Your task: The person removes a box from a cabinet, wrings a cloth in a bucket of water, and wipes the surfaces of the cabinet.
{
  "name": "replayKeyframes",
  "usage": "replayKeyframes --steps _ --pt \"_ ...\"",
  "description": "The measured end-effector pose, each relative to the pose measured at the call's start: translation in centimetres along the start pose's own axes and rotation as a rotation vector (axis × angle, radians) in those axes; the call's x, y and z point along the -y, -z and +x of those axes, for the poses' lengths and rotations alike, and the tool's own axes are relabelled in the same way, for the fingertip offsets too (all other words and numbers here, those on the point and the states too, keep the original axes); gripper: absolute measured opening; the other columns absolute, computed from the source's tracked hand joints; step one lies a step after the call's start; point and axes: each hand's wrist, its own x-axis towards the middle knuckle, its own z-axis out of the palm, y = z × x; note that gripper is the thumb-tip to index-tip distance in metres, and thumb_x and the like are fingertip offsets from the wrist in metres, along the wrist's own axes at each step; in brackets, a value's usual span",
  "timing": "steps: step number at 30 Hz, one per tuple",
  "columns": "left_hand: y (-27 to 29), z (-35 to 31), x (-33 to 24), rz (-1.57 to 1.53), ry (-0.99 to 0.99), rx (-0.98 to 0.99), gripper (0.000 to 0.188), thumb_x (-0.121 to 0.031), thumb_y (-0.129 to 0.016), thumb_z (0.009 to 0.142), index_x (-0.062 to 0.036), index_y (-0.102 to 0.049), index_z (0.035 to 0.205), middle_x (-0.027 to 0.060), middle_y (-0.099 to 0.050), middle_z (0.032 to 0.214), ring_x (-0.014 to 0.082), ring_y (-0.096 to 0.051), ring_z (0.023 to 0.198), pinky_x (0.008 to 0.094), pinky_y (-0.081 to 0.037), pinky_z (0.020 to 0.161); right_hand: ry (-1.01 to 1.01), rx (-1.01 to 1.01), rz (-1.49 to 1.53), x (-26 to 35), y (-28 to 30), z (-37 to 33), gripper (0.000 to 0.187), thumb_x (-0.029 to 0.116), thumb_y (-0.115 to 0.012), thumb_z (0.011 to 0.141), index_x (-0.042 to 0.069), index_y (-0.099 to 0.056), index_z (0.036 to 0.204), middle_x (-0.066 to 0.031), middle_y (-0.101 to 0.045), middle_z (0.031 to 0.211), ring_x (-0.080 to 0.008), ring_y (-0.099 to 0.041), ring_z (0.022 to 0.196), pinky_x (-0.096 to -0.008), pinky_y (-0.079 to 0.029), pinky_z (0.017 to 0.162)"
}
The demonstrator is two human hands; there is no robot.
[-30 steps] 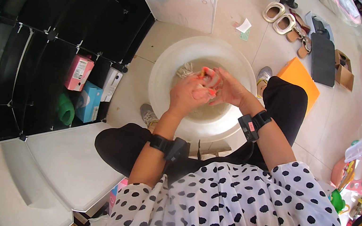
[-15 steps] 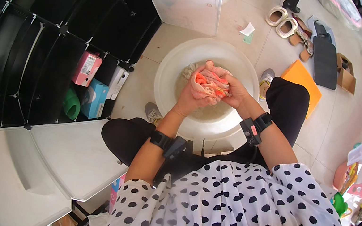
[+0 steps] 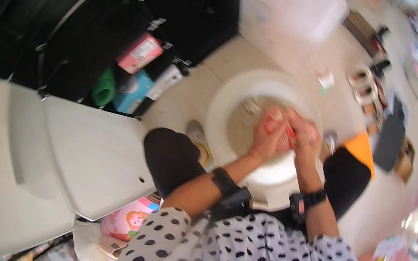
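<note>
A wet-looking coral-pink cloth [image 3: 287, 137] is bunched up between my two hands. My left hand [image 3: 268, 135] is closed on one side of it, and my right hand [image 3: 305, 135] grips the other side. Both are held over a large white round basin [image 3: 218, 113]. Murky greyish water [image 3: 241, 127] lies in the basin. At its far left a small pale crumpled cloth [image 3: 251, 105] shows in the water. Motion blur smears the fingers, and they hide most of the pink cloth.
A black cube shelf [image 3: 88, 27] with a pink box [image 3: 140, 53], a blue box [image 3: 135, 91] and a green roll [image 3: 105, 87] stands at left. Nearer is a white panel [image 3: 89, 154]. Sandals [image 3: 363, 84], an orange sheet [image 3: 361, 149] and an open carton [image 3: 405, 160] lie at right.
The view has turned and shifted, so the basin sits farther right and lower. My hands have drawn closer together around the pink cloth, which is squeezed smaller and more covered.
</note>
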Motion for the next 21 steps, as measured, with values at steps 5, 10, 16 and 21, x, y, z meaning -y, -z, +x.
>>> replayKeyframes --steps 5,10,16,21 --pt "0.6 1.3 0.3 -0.567 0.412 0.287 0.018 -0.019 -0.043 0.093 -0.0066 -0.056 0.094 0.0025 -0.059 0.09 0.0122 -0.058 0.085 0.0256 -0.047 0.075 0.184 0.23 -0.412 3.7 -1.0 1.1 0.011 0.01 -0.054 0.063 0.001 -0.057 0.067 -0.0071 -0.05 0.064 -0.017 -0.049 0.057 -0.0283 -0.038 0.054" --pt "2.7 1.2 -1.5 -0.793 0.932 0.537 0.024 -0.03 -0.046 0.092 -0.0107 -0.056 0.104 0.0067 -0.06 0.099 0.0189 -0.059 0.091 0.0312 -0.049 0.078 0.354 0.487 -0.44 4.3 -1.9 1.8 0.012 0.009 -0.052 0.059 0.002 -0.056 0.068 -0.0086 -0.05 0.064 -0.0187 -0.05 0.06 -0.0282 -0.04 0.057" --pt "2.3 1.0 0.5 -0.715 0.774 0.325 0.04 -0.047 -0.047 0.089 -0.0139 -0.054 0.111 0.0084 -0.06 0.107 0.0232 -0.061 0.093 0.0362 -0.05 0.079 -0.058 0.355 -0.07 0.9 -0.9 2.6 0.013 0.01 -0.053 0.059 0.001 -0.058 0.068 -0.0078 -0.054 0.075 -0.019 -0.053 0.072 -0.0272 -0.042 0.07" --pt "1.9 0.7 -0.6 -0.8 0.921 0.454 0.033 -0.035 -0.053 0.09 -0.0112 -0.052 0.113 0.0081 -0.06 0.107 0.0204 -0.062 0.09 0.0368 -0.052 0.076 0.1 0.374 -0.001 -2.0 2.3 3.9 0.022 0.013 -0.054 0.068 0.002 -0.061 0.086 -0.0101 -0.057 0.088 -0.0195 -0.057 0.084 -0.0284 -0.044 0.08"
